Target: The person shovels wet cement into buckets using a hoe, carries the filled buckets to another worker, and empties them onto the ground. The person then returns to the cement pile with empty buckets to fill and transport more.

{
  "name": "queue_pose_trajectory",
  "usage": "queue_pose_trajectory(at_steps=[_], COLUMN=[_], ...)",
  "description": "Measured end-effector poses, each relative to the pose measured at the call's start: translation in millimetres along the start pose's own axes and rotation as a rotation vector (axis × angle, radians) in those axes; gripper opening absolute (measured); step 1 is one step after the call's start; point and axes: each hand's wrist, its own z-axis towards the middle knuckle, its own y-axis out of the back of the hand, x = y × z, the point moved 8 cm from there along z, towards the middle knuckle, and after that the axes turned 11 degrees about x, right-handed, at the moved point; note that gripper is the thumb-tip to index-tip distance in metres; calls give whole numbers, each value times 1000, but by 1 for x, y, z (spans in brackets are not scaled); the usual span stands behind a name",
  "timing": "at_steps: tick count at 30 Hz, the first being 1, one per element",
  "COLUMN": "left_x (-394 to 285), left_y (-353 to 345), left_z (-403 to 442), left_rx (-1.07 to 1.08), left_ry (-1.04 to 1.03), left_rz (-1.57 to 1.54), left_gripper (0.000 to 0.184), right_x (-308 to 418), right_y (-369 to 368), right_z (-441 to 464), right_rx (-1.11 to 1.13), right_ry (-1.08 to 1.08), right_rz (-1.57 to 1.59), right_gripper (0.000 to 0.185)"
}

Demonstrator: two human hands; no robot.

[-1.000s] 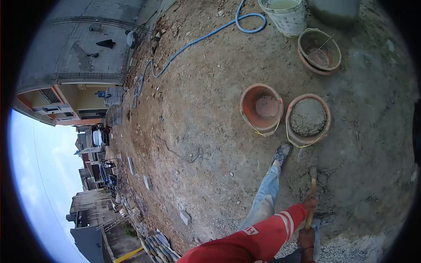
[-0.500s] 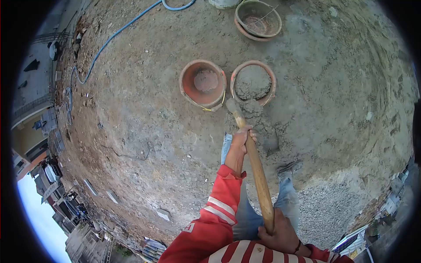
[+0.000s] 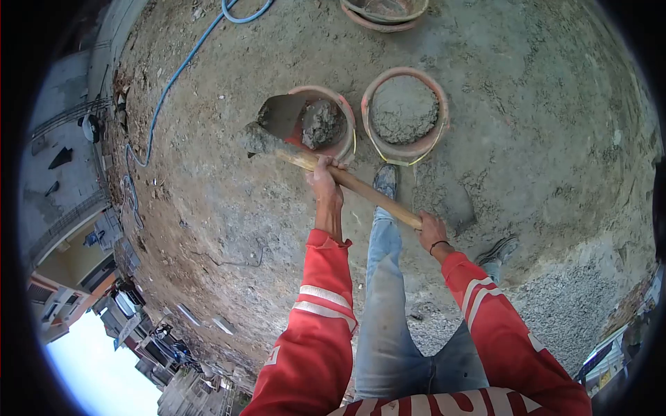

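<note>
My left hand (image 3: 326, 179) is closed round the wooden handle (image 3: 368, 187) of a hoe, close to its metal head. Further down, at the handle's end, my right hand (image 3: 431, 230) grips it too. The hoe's blade (image 3: 282, 115) is tilted over the left side of an orange bucket (image 3: 349, 111). Grey wet mortar (image 3: 322, 125) lies in that bucket beside the blade. Just to the right stands a second bucket (image 3: 444, 104), filled with grey mortar (image 3: 404, 109), its yellow-wrapped handle hanging at the near rim.
Stacked tubs (image 3: 386, 26) stand at the top. A blue hose (image 3: 170, 83) runs down the left. Wet mortar (image 3: 451, 201) lies on the ground near my feet, one shoe (image 3: 386, 182) close below the buckets. Gravel (image 3: 562, 305) is heaped at lower right.
The hoe has swung left from beside the full bucket to over the left bucket, which now holds mortar. Both hands moved with the handle, my right hand rising forward from near my body.
</note>
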Motion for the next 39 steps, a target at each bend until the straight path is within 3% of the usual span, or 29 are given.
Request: queue_pose_trajectory(at_steps=[2, 5, 7, 10, 12, 15, 18, 23, 26, 29, 33, 36, 39], left_x=[-11, 7, 34, 108, 173, 272, 355, 400, 413, 429, 432, 459, 504], left_y=[-10, -31, -53, -82, -102, -138, -193, -300, -341, -344, -322, -275, -203], left_z=[-15, -72, -129, -213, -252, -263, -227, -131, -111, -100, -146, -171, -169], left_rx=[43, 62, 90, 118, 139, 254, 412, 538, 605, 559, 542, 621, 624], left_ry=[-28, 95, 221, 470, 592, 721, 704, 310, 241, 230, 217, 333, 252], left_rz=[-46, -61, -58, 42, 64, 177, 322, 832, 1072, 1140, 1370, 1357, 1528], left_gripper=[6, 6, 7, 9, 10, 11, 9, 13, 15, 20, 22, 32, 19], right_x=[7, 8, -1, -41, -71, -105, -146, -215, -250, -256, -248, -241, -228], right_y=[4, 20, 28, 13, 6, 8, 12, 46, 69, 69, 50, 21, -7], right_z=[-33, -128, -217, -336, -390, -403, -360, -229, -171, -165, -203, -241, -272], right_rx=[11, 105, 225, 309, 205, 113, -94, -331, -384, -401, -399, -295, -212], right_ry=[70, 234, 173, -128, -297, -494, -490, -331, -267, -246, -299, -422, -488], right_rz=[61, 219, 315, 324, 357, 467, 588, 814, 863, 833, 888, 886, 909], right_gripper=[32, 31, 29, 30, 30, 29, 28, 29, 32, 34, 32, 31, 31])
